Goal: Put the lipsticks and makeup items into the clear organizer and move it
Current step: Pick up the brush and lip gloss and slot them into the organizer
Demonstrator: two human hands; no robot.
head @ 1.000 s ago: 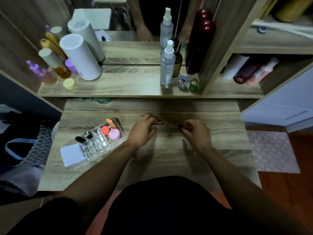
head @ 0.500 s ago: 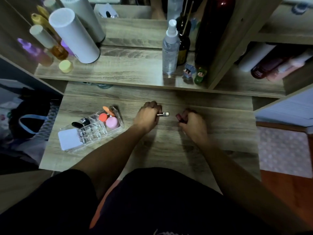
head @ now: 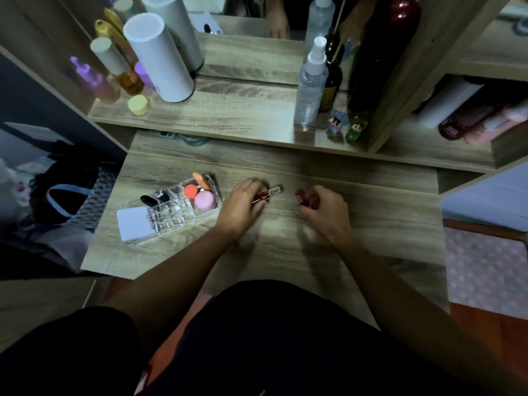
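The clear organizer (head: pixel 160 221) lies on the left of the wooden tabletop (head: pixel 371 218). It holds a pink jar (head: pixel 205 200), an orange-red jar (head: pixel 190 191), an orange sponge (head: pixel 200 179), two black lipsticks (head: pixel 154 198) and a white card (head: pixel 134 223). Just right of it, my left hand (head: pixel 243 208) is shut on a lipstick with a clear cap (head: pixel 273 192) that sticks out to the right. My right hand (head: pixel 325 208) is shut on a dark red lipstick (head: pixel 303 196). The two hands are a short gap apart.
A raised shelf (head: pixel 228 115) behind holds a white cylinder (head: pixel 158 57), coloured bottles (head: pixel 120 72), a yellow jar (head: pixel 139 104), a clear spray bottle (head: pixel 311 84), a dark bottle and two small figurines (head: pixel 347 125). Side cubbies at right hold more bottles (head: pixel 468 115). Bags lie at left.
The view has shifted downward over the table. Both hands stay over the middle of the tabletop gripping their lipsticks; the left one now shows more of its clear cap.
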